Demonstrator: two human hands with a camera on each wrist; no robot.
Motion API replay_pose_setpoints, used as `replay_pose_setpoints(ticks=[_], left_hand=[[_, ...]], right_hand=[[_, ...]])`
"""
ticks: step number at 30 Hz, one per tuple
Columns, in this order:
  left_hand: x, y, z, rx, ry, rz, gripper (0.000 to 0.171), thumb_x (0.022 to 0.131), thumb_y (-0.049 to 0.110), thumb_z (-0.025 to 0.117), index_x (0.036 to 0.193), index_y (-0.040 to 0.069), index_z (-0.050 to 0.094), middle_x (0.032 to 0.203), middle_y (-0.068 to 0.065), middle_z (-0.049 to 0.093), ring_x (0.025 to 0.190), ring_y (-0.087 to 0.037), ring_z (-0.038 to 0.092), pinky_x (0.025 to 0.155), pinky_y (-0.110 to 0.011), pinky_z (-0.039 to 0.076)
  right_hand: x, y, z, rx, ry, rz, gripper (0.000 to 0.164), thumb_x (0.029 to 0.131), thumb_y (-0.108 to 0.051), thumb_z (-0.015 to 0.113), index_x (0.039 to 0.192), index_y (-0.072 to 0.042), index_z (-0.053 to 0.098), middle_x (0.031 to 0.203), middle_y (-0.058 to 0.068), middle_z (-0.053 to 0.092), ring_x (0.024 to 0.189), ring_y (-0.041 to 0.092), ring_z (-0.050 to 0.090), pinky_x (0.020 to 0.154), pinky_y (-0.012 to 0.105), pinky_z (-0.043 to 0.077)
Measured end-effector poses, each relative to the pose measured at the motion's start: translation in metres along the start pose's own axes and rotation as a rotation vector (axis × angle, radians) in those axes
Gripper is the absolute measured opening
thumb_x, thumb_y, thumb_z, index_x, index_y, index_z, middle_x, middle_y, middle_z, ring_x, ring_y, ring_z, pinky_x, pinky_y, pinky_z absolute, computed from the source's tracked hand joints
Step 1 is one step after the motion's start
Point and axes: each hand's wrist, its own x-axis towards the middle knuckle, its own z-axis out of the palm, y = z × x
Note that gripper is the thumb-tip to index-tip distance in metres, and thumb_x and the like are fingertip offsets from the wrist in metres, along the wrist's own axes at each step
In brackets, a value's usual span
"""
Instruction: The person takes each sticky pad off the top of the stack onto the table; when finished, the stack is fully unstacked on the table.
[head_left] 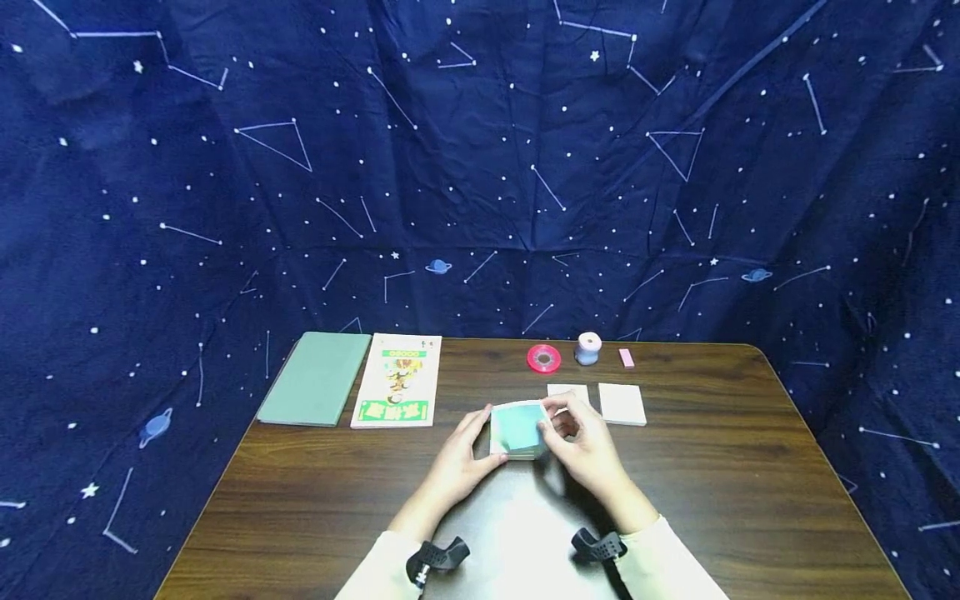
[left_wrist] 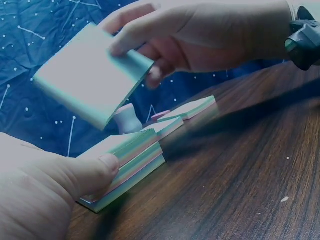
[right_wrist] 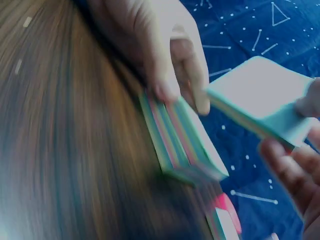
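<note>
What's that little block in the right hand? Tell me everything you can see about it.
The block looks like a thick, squarish pad of paper, perhaps sticky notes. Its broad upper face is pale with a blue-green tint toward one side, and its edges look greenish. No writing shows on it. In the left wrist view it is tilted, held above and apart from a stack of similar pads. The right hand grips it along one side, thumb on the broad face.

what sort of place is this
Probably a study or craft desk, perhaps staged: a wooden table with note pads on it and a starry cloth hanging behind.
</note>
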Motion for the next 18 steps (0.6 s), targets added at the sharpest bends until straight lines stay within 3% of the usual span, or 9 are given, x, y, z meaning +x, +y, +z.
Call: replay_pose_setpoints(ticks=[4,10,14,18], left_hand=[[0.000,0.000,0.000,0.014,0.005,0.011,0.087,0.091,0.022,0.090,0.163,0.000,0.047,0.158,-0.016,0.058,0.149,-0.038,0.056,0.125,-0.058,0.043],[-0.002,-0.001,0.001,0.014,0.008,-0.001,0.086,0.091,0.021,0.090,0.163,0.002,0.047,0.158,-0.015,0.058,0.150,-0.037,0.055,0.126,-0.058,0.043],[-0.003,-0.001,0.000,0.003,0.005,-0.007,0.086,0.091,0.021,0.089,0.164,0.003,0.046,0.159,-0.014,0.058,0.151,-0.037,0.054,0.127,-0.058,0.042],[-0.002,0.000,-0.001,-0.001,0.005,-0.004,0.086,0.092,0.021,0.089,0.164,0.003,0.046,0.160,-0.014,0.057,0.151,-0.036,0.054,0.127,-0.057,0.041]], right_hand=[[-0.003,0.003,-0.024,0.058,0.150,0.016,0.028,0.097,0.011,0.072,0.123,0.004,0.066,0.104,0.019,0.070,0.079,0.006,0.070,0.062,0.021,0.061],[-0.011,0.015,-0.061,0.128,0.344,0.040,0.040,0.097,0.016,0.066,0.136,0.012,0.057,0.104,0.013,0.066,0.080,0.006,0.066,0.061,0.016,0.057],[-0.018,0.027,-0.072,0.103,0.453,0.030,0.040,0.098,0.017,0.063,0.136,0.015,0.055,0.104,0.012,0.065,0.080,0.004,0.064,0.059,0.013,0.055],[-0.021,0.040,-0.078,0.072,0.498,0.027,0.034,0.099,0.015,0.063,0.132,0.016,0.059,0.102,0.010,0.065,0.078,0.004,0.062,0.060,0.011,0.052]])
